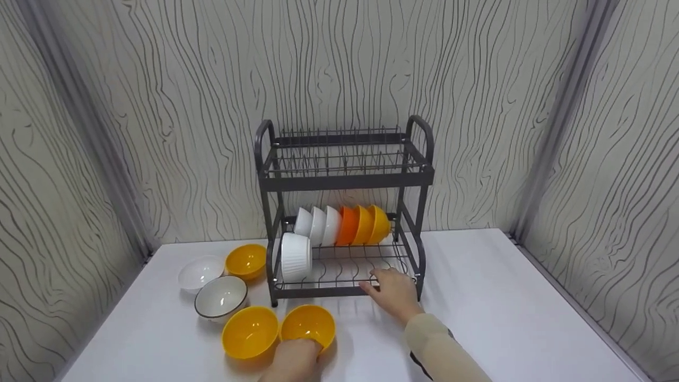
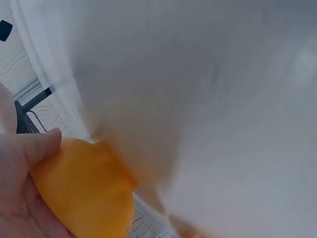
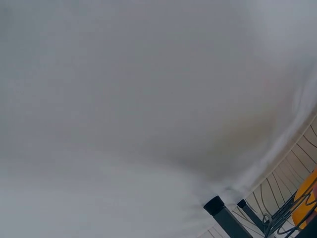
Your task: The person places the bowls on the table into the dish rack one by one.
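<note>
My left hand (image 1: 295, 361) grips the near rim of a yellow bowl (image 1: 307, 319), which stands on the white table in front of the rack. In the left wrist view the thumb (image 2: 47, 145) lies against the outside of this yellow bowl (image 2: 89, 191). My right hand (image 1: 395, 293) is at the front right of the dark dish rack's (image 1: 347, 184) lower tier, thumb apart from the fingers, with nothing seen in it. Its fingertips are partly hidden. Upright on the lower tier stand white bowls (image 1: 303, 222), an orange bowl (image 1: 347, 225), yellow bowls (image 1: 379, 225) and a ribbed white bowl (image 1: 295, 257).
Left of the rack lie another yellow bowl (image 1: 250, 333), a dark-rimmed white bowl (image 1: 221, 298), a white bowl (image 1: 200, 273) and a small yellow bowl (image 1: 246, 261). The upper tier has wire dividers (image 1: 345, 159). Patterned walls (image 1: 339, 63) enclose the table on three sides.
</note>
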`<act>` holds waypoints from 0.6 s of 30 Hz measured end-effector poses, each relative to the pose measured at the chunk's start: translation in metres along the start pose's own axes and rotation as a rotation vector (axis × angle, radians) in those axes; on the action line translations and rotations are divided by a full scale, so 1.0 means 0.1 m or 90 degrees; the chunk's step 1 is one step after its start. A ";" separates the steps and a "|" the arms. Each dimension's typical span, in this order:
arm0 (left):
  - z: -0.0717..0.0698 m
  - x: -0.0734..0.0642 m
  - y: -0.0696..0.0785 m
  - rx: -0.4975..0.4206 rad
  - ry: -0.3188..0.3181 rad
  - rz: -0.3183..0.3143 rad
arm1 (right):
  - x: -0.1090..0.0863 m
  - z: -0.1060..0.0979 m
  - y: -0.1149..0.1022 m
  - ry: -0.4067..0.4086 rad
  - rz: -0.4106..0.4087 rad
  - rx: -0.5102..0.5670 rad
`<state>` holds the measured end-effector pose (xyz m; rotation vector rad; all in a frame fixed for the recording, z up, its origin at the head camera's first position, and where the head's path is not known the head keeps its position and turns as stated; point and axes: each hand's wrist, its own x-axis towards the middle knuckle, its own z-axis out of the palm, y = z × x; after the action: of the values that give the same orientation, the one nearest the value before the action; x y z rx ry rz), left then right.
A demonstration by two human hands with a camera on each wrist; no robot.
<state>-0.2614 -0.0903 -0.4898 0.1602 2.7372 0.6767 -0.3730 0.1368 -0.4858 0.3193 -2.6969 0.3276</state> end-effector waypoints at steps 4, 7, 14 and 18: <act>0.01 -0.01 0.02 -0.016 0.005 -0.010 | 0.00 0.01 0.01 0.017 -0.005 0.002; 0.02 -0.02 0.02 0.001 0.014 0.010 | -0.01 0.02 0.02 0.034 -0.012 0.003; 0.02 -0.10 0.08 0.051 0.052 0.070 | -0.01 0.05 0.01 0.036 -0.017 0.002; 0.01 -0.13 0.13 0.047 0.049 0.088 | -0.01 0.04 0.02 0.032 -0.008 -0.003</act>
<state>-0.2486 -0.0806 -0.4811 0.3501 2.8468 0.6293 -0.3736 0.1378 -0.4900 0.3223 -2.6456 0.3207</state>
